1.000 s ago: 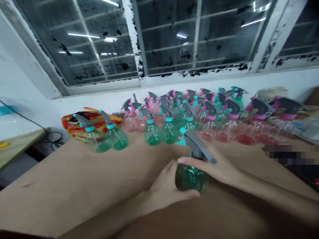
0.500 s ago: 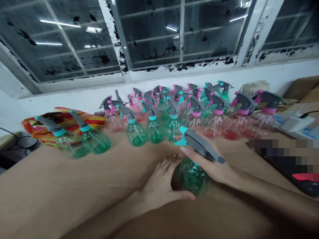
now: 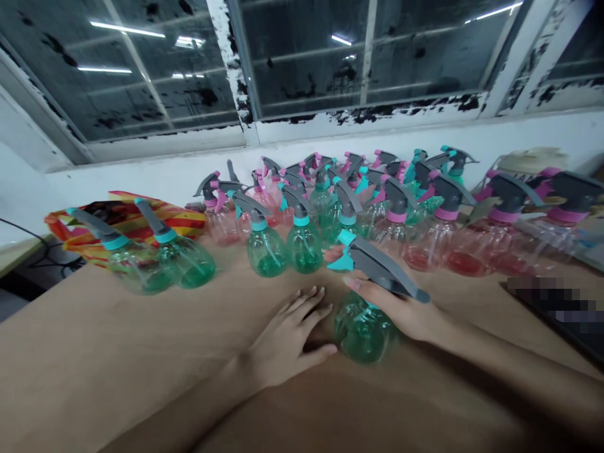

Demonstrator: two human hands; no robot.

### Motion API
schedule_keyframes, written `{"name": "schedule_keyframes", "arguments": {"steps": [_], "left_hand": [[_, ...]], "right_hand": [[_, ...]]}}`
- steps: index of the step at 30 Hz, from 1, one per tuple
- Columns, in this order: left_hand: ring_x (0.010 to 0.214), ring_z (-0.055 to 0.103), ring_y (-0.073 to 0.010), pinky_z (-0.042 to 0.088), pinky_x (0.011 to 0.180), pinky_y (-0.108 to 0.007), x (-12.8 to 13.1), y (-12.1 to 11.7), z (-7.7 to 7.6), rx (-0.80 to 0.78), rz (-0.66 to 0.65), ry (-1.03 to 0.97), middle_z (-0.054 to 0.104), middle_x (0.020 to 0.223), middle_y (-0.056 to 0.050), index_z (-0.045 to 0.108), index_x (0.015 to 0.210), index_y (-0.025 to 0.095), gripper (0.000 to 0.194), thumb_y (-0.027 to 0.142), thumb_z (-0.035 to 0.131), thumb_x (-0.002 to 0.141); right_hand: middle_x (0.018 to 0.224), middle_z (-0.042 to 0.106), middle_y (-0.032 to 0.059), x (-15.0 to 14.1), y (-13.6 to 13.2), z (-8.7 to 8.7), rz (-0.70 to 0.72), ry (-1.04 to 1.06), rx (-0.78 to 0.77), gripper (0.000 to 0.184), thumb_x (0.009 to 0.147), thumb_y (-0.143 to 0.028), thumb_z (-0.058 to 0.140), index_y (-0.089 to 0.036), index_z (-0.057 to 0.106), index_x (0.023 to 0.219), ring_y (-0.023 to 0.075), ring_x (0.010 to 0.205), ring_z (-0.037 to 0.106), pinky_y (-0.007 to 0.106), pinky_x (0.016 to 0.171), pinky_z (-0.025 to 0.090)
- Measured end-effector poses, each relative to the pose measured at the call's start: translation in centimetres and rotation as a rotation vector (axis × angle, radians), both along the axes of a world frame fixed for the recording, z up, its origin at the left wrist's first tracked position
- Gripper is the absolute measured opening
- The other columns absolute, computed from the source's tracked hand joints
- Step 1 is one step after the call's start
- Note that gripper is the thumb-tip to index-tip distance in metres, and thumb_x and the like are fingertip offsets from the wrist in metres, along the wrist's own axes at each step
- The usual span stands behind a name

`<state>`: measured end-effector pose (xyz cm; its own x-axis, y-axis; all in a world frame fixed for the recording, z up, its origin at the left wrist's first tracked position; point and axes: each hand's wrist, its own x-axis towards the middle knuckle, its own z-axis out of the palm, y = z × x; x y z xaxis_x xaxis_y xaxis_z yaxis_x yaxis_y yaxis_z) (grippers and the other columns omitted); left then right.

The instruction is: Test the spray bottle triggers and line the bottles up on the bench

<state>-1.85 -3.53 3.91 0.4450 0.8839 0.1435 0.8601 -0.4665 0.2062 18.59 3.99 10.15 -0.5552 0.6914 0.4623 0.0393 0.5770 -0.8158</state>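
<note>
My right hand [image 3: 401,308] is wrapped round the neck of a green spray bottle [image 3: 363,333], just under its grey head with turquoise trigger and nozzle. The see-through bottle is tilted slightly, and the hand covers its collar in part. Left of it, my left hand [image 3: 297,336] lies apart from the bottle, fingers spread over the tabletop [image 3: 198,340]. Beyond the hands stand two green spray bottles side by side, the nearer-left one [image 3: 267,251] and its neighbour [image 3: 306,248], both with turquoise collars.
Behind, several pink spray bottles [image 3: 427,245] and green ones crowd along the wall. Two more green spray bottles [image 3: 189,264] stand at left before a red and yellow bag [image 3: 189,217]. A dark flat object [image 3: 557,327], partly blurred out, lies at right. Windows rise above.
My left hand has moved left, off the side of the held green spray bottle. My right hand keeps its hold. The view has shifted slightly.
</note>
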Motion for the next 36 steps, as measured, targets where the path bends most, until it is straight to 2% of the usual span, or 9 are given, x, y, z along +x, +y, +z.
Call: {"name": "schedule_keyframes", "arguments": {"steps": [3, 7, 11, 15, 22, 26, 29, 36], "left_hand": [[0.138, 0.029, -0.0278, 0.025, 0.112, -0.048, 0.1, 0.0, -0.2, 0.002, -0.004, -0.001, 0.038, 0.147, -0.011, 0.042, 0.139, 0.020, 0.060, 0.050, 0.056, 0.089], [0.138, 0.030, -0.0273, 0.026, 0.111, -0.048, 0.1, 0.0, -0.2, 0.001, 0.004, 0.016, 0.039, 0.147, -0.012, 0.045, 0.137, 0.017, 0.059, 0.050, 0.054, 0.090], [0.138, 0.031, -0.0266, 0.026, 0.111, -0.047, 0.2, 0.0, 0.1, -0.002, -0.001, 0.031, 0.039, 0.147, -0.013, 0.044, 0.137, 0.016, 0.058, 0.049, 0.054, 0.091], [0.137, 0.032, -0.0271, 0.026, 0.111, -0.048, 0.3, 0.0, 0.1, 0.013, 0.000, 0.032, 0.039, 0.147, -0.012, 0.044, 0.138, 0.017, 0.058, 0.050, 0.053, 0.091], [0.138, 0.030, -0.0277, 0.025, 0.112, -0.047, 0.1, 0.0, 0.0, 0.002, -0.012, 0.054, 0.039, 0.147, -0.014, 0.045, 0.137, 0.012, 0.059, 0.050, 0.052, 0.092], [0.139, 0.028, -0.0262, 0.025, 0.112, -0.046, 0.1, -0.1, 0.1, 0.007, -0.013, 0.047, 0.038, 0.148, -0.012, 0.044, 0.138, 0.015, 0.059, 0.051, 0.051, 0.092], [0.139, 0.028, -0.0257, 0.024, 0.113, -0.045, 0.1, -0.1, 0.1, 0.012, -0.013, 0.065, 0.038, 0.148, -0.012, 0.044, 0.138, 0.014, 0.058, 0.049, 0.052, 0.092], [0.139, 0.028, -0.0257, 0.026, 0.112, -0.046, 0.0, 0.1, 0.3, 0.002, -0.013, 0.091, 0.036, 0.149, -0.012, 0.043, 0.138, 0.014, 0.059, 0.050, 0.051, 0.092]], "right_hand": [[0.094, 0.068, 0.0005, 0.0, 0.2, -0.2, 0.005, -0.008, -0.007, 0.026, 0.084, -0.030, 0.055, -0.029, 0.061, 0.110, 0.0180, 0.076, 0.064, 0.033, 0.072, 0.051], [0.093, 0.067, 0.0007, 0.1, 0.3, -0.2, -0.014, -0.027, 0.016, 0.022, 0.086, -0.035, 0.056, -0.029, 0.060, 0.107, 0.0190, 0.083, 0.063, 0.034, 0.076, 0.051], [0.085, 0.065, -0.0008, 0.2, 0.2, 0.0, -0.090, -0.045, 0.094, 0.019, 0.085, -0.042, 0.057, -0.030, 0.060, 0.100, 0.0176, 0.073, 0.062, 0.033, 0.070, 0.050], [0.077, 0.063, -0.0014, 0.1, 0.0, 0.2, -0.115, -0.039, 0.087, 0.022, 0.081, -0.049, 0.061, -0.029, 0.060, 0.090, 0.0173, 0.064, 0.060, 0.033, 0.064, 0.050], [0.078, 0.065, -0.0005, 0.2, -0.1, 0.1, -0.088, -0.047, 0.107, 0.015, 0.087, -0.038, 0.054, -0.026, 0.059, 0.079, 0.0167, 0.072, 0.063, 0.032, 0.065, 0.050], [0.086, 0.068, -0.0004, 0.2, -0.1, -0.3, -0.070, 0.016, 0.071, 0.010, 0.086, -0.036, 0.058, -0.027, 0.062, 0.090, 0.0172, 0.077, 0.065, 0.032, 0.071, 0.051], [0.090, 0.069, 0.0010, 0.2, -0.1, -0.6, -0.065, 0.015, 0.001, 0.019, 0.084, -0.035, 0.061, -0.026, 0.062, 0.100, 0.0195, 0.081, 0.067, 0.033, 0.072, 0.052], [0.086, 0.069, 0.0015, 0.3, -0.2, -0.8, -0.048, 0.041, -0.051, 0.021, 0.084, -0.033, 0.061, -0.024, 0.062, 0.103, 0.0176, 0.070, 0.067, 0.032, 0.066, 0.053]]}}
